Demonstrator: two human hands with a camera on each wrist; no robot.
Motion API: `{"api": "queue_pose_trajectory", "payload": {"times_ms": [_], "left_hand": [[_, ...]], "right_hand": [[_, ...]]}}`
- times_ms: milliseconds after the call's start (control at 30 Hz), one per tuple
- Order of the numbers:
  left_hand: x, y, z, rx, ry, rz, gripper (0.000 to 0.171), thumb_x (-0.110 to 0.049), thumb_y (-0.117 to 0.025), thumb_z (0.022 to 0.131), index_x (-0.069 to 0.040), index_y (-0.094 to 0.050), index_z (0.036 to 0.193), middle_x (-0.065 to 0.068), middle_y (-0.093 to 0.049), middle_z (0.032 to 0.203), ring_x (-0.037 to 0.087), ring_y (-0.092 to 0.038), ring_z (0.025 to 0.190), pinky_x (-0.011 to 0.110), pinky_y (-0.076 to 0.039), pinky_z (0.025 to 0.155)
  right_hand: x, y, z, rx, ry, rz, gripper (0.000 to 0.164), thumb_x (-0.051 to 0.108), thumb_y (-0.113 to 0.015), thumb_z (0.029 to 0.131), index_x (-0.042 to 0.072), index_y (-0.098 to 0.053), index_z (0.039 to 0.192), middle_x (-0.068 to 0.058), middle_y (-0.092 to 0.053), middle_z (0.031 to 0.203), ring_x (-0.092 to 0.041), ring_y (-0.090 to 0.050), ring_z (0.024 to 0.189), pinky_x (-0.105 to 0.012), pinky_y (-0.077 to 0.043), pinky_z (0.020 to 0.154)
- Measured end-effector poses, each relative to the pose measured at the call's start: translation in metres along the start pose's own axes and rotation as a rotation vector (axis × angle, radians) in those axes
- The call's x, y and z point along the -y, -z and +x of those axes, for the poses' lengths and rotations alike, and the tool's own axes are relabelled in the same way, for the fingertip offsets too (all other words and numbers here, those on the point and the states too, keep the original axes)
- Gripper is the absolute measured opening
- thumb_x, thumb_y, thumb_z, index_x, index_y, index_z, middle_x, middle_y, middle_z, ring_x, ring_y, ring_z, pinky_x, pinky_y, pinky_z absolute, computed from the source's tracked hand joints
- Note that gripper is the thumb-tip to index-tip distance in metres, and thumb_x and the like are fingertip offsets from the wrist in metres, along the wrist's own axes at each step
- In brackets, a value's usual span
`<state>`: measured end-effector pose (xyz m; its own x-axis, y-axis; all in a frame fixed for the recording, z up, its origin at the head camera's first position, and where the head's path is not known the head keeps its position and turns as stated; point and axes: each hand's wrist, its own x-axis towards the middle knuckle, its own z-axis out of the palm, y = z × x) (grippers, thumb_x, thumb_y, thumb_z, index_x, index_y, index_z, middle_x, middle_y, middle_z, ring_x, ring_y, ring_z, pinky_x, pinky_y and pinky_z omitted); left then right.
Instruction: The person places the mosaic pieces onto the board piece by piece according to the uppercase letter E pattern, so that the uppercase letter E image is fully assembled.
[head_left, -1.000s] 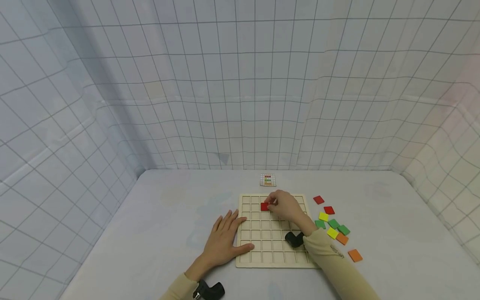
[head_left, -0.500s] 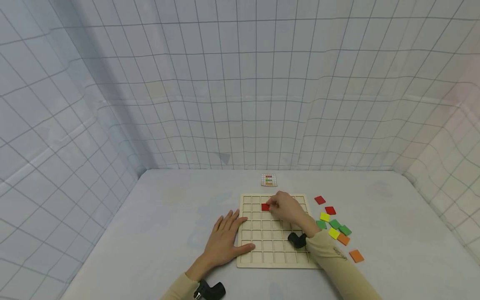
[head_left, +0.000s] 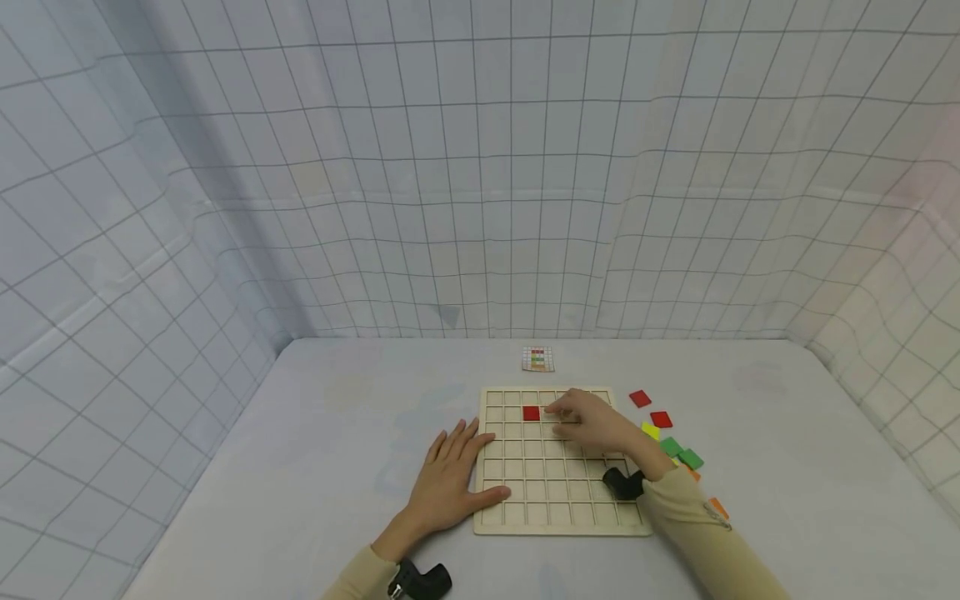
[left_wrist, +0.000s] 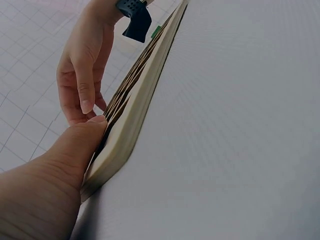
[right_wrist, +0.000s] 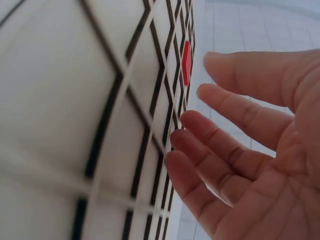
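A cream grid board (head_left: 525,492) lies on the table, divided by ridges into square cells. One red square tile (head_left: 531,413) sits in a cell of its second row from the back. Just right of that tile, my right hand (head_left: 592,423) hovers over the board with relaxed, parted fingers; nothing is between them in the right wrist view, where the red tile (right_wrist: 186,62) shows past the thumb. My left hand (head_left: 442,487) lies at the board's left edge, fingers spread and thumb over the border, as the left wrist view also shows with the thumb (left_wrist: 82,140) touching the frame.
Right of the board lie loose tiles: red (head_left: 661,419), yellow (head_left: 651,431), green (head_left: 690,458) and orange (head_left: 718,507), some partly hidden by my right arm. A small printed pattern card (head_left: 537,359) lies behind the board. Grid-lined curtains (head_left: 480,208) enclose the table.
My right hand has let go of the red tile and moved right, its fingers opening. The tile stays in its cell, now fully visible. My left hand has kept its place.
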<state>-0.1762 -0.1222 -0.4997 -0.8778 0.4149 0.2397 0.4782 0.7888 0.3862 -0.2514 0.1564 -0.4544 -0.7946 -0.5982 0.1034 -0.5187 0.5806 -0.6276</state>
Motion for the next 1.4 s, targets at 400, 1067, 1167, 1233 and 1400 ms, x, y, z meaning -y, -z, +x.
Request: {"api": "queue_pose_trajectory", "payload": {"times_ms": [400, 1067, 1167, 1233, 1400], "left_hand": [[0.001, 0.0, -0.001, 0.004, 0.0, 0.003, 0.082, -0.07, -0.052, 0.082, -0.017, -0.039, 0.144, 0.011, -0.028, 0.152, 0.028, -0.016, 0.141, 0.049, -0.008, 0.112], [0.002, -0.001, 0.0, 0.008, -0.005, 0.013, 0.082, -0.071, -0.05, 0.083, -0.018, -0.038, 0.145, 0.01, -0.026, 0.153, 0.028, -0.015, 0.142, 0.048, -0.007, 0.112], [0.002, -0.002, 0.0, 0.009, -0.003, 0.015, 0.083, -0.072, -0.049, 0.083, -0.018, -0.038, 0.144, 0.01, -0.026, 0.153, 0.028, -0.015, 0.142, 0.048, -0.007, 0.112], [0.002, -0.001, 0.0, 0.011, -0.001, 0.011, 0.082, -0.072, -0.05, 0.083, -0.018, -0.038, 0.144, 0.01, -0.027, 0.153, 0.028, -0.015, 0.142, 0.048, -0.007, 0.112], [0.001, -0.001, -0.001, 0.015, 0.004, 0.014, 0.082, -0.072, -0.05, 0.082, -0.019, -0.039, 0.144, 0.01, -0.027, 0.152, 0.027, -0.015, 0.141, 0.047, -0.007, 0.112]], "right_hand": [[-0.02, 0.034, -0.03, -0.22, -0.263, -0.105, 0.022, 0.021, -0.063, 0.093, 0.005, -0.07, 0.106, -0.008, -0.066, 0.099, -0.022, -0.06, 0.082, -0.035, -0.049, 0.062], [-0.048, 0.056, -0.045, -0.209, -0.48, -0.271, 0.038, 0.027, -0.068, 0.087, 0.001, -0.063, 0.113, -0.014, -0.055, 0.093, -0.029, -0.05, 0.082, -0.036, -0.044, 0.057], [-0.05, 0.056, -0.046, -0.211, -0.478, -0.25, 0.033, 0.026, -0.069, 0.086, 0.002, -0.063, 0.108, -0.012, -0.056, 0.092, -0.026, -0.051, 0.079, -0.036, -0.044, 0.058], [-0.051, 0.056, -0.047, -0.206, -0.479, -0.217, 0.029, 0.025, -0.069, 0.086, 0.003, -0.063, 0.104, -0.012, -0.058, 0.093, -0.024, -0.053, 0.078, -0.036, -0.045, 0.059], [-0.055, 0.058, -0.05, -0.185, -0.483, -0.1, 0.027, 0.021, -0.071, 0.085, 0.003, -0.062, 0.103, -0.014, -0.062, 0.097, -0.021, -0.056, 0.073, -0.036, -0.047, 0.062]]}}
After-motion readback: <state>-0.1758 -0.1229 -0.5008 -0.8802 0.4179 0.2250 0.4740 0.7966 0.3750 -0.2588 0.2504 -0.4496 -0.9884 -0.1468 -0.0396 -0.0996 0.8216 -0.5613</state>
